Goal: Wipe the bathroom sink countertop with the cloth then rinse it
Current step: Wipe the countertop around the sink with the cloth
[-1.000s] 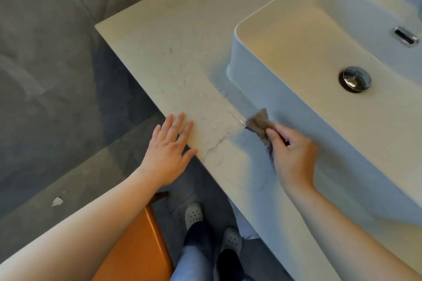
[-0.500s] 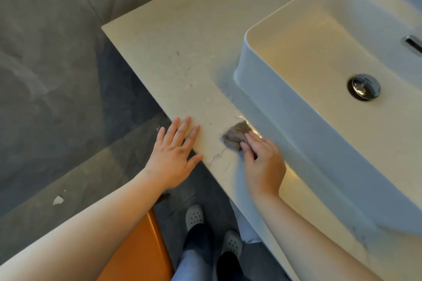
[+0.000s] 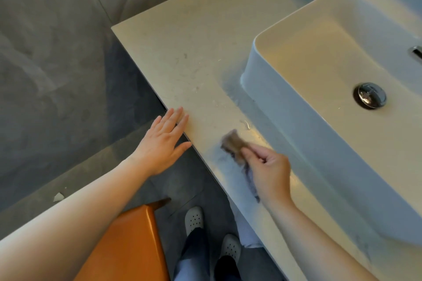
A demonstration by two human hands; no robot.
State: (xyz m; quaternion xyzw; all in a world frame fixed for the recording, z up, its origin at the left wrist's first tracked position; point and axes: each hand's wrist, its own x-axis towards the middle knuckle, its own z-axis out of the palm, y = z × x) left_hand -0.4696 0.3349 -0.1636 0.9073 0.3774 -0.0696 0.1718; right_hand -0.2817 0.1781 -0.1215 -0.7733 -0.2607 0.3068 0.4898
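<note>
Your right hand [image 3: 267, 166], fingers pinching the crumpled brown cloth [image 3: 235, 143], has swept from the white basin [image 3: 296, 121] toward the near edge of the pale stone surface [image 3: 194, 41]; your left hand [image 3: 164, 141] rests flat-fingered. Rinsing remains.

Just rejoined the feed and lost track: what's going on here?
A person stands at a bathroom countertop. The right hand pinches a small brown cloth against the top, between its front edge and the white sink. The cloth is blurred, which suggests a wiping stroke. The left hand rests flat, fingers straight, on the front edge. The cloth is not in the sink, so rinsing is not yet done.
</note>
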